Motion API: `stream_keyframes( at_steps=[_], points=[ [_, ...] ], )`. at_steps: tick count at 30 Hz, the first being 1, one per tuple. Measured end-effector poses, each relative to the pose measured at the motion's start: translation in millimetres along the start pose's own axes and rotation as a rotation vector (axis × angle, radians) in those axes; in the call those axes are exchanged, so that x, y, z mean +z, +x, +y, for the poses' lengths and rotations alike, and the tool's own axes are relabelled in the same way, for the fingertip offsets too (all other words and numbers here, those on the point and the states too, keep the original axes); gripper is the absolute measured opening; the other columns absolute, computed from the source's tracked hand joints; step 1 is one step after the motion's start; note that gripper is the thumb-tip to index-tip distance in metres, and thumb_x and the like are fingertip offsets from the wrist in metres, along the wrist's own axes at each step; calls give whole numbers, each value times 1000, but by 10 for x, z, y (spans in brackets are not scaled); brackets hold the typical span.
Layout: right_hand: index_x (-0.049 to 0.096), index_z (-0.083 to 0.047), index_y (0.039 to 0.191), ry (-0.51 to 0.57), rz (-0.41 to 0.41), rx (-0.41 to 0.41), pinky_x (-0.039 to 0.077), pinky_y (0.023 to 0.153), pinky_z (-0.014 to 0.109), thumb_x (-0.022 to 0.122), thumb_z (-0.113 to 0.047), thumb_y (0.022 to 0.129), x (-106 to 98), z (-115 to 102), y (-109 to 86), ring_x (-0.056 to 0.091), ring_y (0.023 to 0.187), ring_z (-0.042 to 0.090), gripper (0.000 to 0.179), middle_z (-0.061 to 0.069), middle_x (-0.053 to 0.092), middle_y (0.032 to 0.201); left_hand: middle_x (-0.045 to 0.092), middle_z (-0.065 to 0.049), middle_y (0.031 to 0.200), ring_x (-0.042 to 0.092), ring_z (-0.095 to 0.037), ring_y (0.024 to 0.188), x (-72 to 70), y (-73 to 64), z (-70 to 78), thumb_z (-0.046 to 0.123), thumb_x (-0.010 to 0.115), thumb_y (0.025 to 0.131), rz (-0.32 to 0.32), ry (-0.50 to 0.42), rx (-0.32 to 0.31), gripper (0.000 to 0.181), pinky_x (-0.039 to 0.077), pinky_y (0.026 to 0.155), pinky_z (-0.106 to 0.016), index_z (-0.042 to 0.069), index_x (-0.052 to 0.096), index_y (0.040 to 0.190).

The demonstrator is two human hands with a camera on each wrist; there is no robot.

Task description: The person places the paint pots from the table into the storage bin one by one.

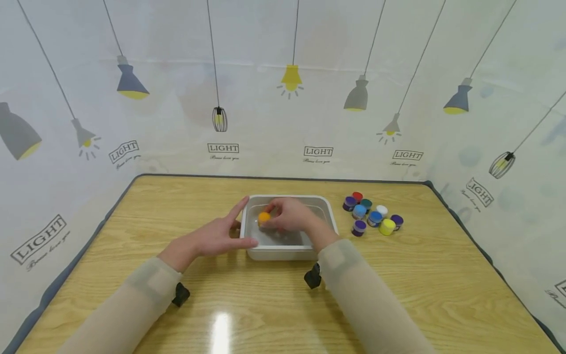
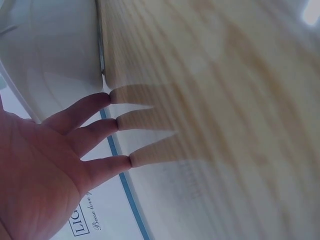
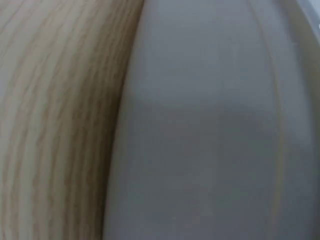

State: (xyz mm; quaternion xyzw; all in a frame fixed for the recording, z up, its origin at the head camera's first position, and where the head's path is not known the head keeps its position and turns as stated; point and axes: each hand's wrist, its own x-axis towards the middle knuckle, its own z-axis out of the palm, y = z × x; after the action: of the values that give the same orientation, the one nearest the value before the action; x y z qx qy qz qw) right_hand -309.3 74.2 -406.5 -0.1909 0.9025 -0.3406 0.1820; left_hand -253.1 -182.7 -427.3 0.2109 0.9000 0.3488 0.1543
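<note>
A white rectangular tub point(image 1: 283, 253) stands on the table, and its inside looks pale and glossy. My right hand point(image 1: 289, 215) reaches down into it and pinches a small paint pot with an orange lid point(image 1: 264, 217) at the left side. At the tub's left wall is my left hand point(image 1: 216, 236), with its thumb along the front rim and its index finger at the far left corner. In the left wrist view, that hand's other fingers point(image 2: 102, 167) are spread and straight, tips at the tabletop. The right wrist view shows only the tub's outer wall point(image 3: 200, 125) and some table.
Right of the tub, several small paint pots stand grouped, among them a red one point(image 1: 357, 196), a yellow one point(image 1: 387, 226) and a white one point(image 1: 382, 211). A wooden table point(image 1: 247, 305) lies beneath, with a lamp-printed wall covering point(image 1: 265, 113) behind.
</note>
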Motion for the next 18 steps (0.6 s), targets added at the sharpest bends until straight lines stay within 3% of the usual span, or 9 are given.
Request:
stream_keyframes(
  at_steps=[4, 12, 18],
  points=[
    [74, -12, 128, 4, -2, 0, 54, 68, 26, 88, -29, 96, 42, 16, 6, 72, 71, 18, 39, 2, 77, 94, 61, -17, 160, 64, -34, 141, 1, 9, 19, 74, 73, 94, -1, -3, -16, 121, 45, 122, -61, 43, -11, 175],
    [71, -11, 141, 71, -17, -4, 58, 69, 27, 75, -25, 106, 84, 26, 3, 76, 75, 17, 38, 2, 83, 105, 62, -21, 158, 64, -35, 140, 7, 20, 9, 74, 71, 96, -6, 2, -10, 122, 46, 121, -62, 34, -10, 177],
    [71, -11, 138, 75, -6, -22, 57, 66, 27, 73, -23, 107, 111, 26, 6, 74, 72, 17, 33, 3, 83, 102, 64, -20, 156, 66, -34, 138, 11, 12, 0, 72, 72, 97, 2, 4, -5, 122, 46, 120, -61, 32, -11, 177]
  ],
)
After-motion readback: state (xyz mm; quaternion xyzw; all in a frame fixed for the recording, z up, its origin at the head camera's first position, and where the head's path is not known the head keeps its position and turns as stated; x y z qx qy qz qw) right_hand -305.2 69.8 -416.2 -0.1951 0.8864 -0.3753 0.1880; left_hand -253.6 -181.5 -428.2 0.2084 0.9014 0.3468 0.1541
